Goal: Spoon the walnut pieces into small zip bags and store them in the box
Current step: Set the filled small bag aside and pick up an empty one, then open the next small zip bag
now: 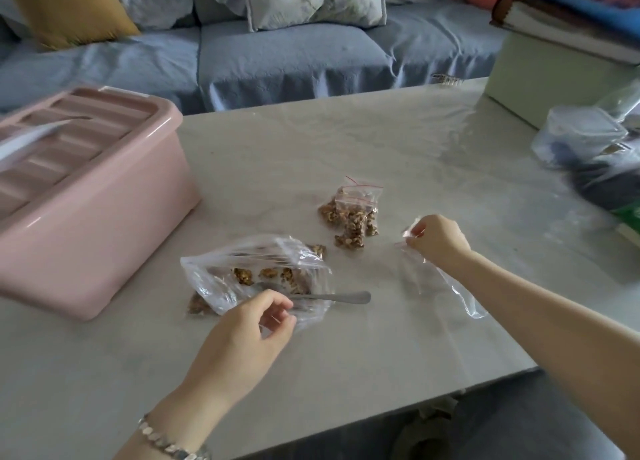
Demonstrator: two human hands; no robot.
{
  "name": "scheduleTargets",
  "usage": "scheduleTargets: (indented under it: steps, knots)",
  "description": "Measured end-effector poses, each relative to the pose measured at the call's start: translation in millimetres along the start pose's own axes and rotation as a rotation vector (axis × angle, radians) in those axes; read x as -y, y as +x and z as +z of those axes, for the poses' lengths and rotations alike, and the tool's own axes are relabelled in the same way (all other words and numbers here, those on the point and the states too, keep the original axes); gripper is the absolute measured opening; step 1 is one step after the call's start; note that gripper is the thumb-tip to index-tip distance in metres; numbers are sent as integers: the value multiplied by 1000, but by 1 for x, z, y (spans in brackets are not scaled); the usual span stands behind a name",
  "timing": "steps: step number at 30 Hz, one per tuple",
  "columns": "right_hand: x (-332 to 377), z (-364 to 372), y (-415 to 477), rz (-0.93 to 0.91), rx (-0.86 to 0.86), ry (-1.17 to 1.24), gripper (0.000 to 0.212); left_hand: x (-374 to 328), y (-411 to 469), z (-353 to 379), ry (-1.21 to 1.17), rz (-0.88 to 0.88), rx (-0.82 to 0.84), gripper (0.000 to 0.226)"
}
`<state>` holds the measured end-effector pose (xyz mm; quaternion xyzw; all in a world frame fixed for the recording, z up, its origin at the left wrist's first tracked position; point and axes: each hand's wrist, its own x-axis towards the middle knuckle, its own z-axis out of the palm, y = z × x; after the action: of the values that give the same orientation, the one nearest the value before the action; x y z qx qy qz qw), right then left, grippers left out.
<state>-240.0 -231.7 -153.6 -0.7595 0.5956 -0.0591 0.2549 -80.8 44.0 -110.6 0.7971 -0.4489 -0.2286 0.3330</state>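
Note:
A large clear bag of walnut pieces point(256, 272) lies on the table in front of me, with a metal spoon point(332, 297) resting in its mouth, handle pointing right. My left hand point(249, 335) hovers at the bag's near edge with fingers loosely curled; whether it pinches the plastic is unclear. Several small filled zip bags point(351, 217) with red seals lie in a pile further back. My right hand point(438, 239) pinches the top of an empty small clear bag point(440, 279) that lies on the table. The pink box point(86, 224) stands at the left with its lid on.
The pale marble table point(346, 355) ends close to me at the lower right. A light green box point(554, 75) and clear bags with dark contents point(588, 154) sit at the far right. A blue sofa point(277, 57) with cushions runs behind the table.

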Motion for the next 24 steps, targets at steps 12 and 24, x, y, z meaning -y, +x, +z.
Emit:
scheduleTargets:
  steps: [12,24]
  knots:
    - [69,-3,-140,-824,-276,33,8,-39,12,0,-486,-65,21,40]
    - [86,13,-166,-934,-102,-46,22,-26,-8,-15,-354,-112,-43,7]
